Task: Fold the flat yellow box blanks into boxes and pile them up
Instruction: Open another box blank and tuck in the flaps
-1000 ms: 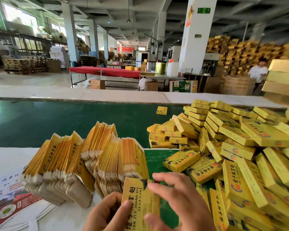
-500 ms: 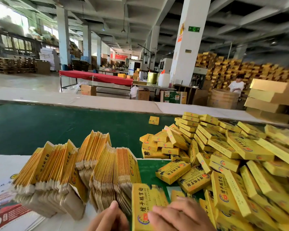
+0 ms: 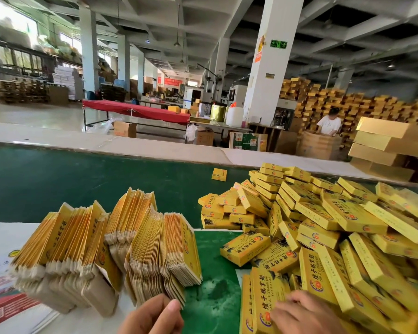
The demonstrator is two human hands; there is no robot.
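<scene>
Several bundles of flat yellow box blanks (image 3: 121, 247) stand fanned on edge at the near left. A big loose pile of folded yellow boxes (image 3: 323, 225) fills the right side. At the pile's near edge one folded yellow box (image 3: 267, 297) stands tilted, and my right hand (image 3: 304, 314) rests on its face with the fingers laid across it; the thumb is hidden. My left hand (image 3: 152, 317) is at the bottom centre, holding nothing, its thumb and forefinger reaching up to the lower edge of the nearest bundle of blanks.
A green conveyor belt (image 3: 82, 184) runs across behind the blanks, with one stray box (image 3: 219, 174) on it. A printed paper sheet (image 3: 3, 297) lies under the blanks at the left. Large cardboard cartons (image 3: 391, 145) are stacked at the far right, and a person (image 3: 328, 124) works behind them.
Both hands held the folded box at the bottom centre before. My left hand has let go and moved toward the blanks; my right hand has carried the box right to the pile.
</scene>
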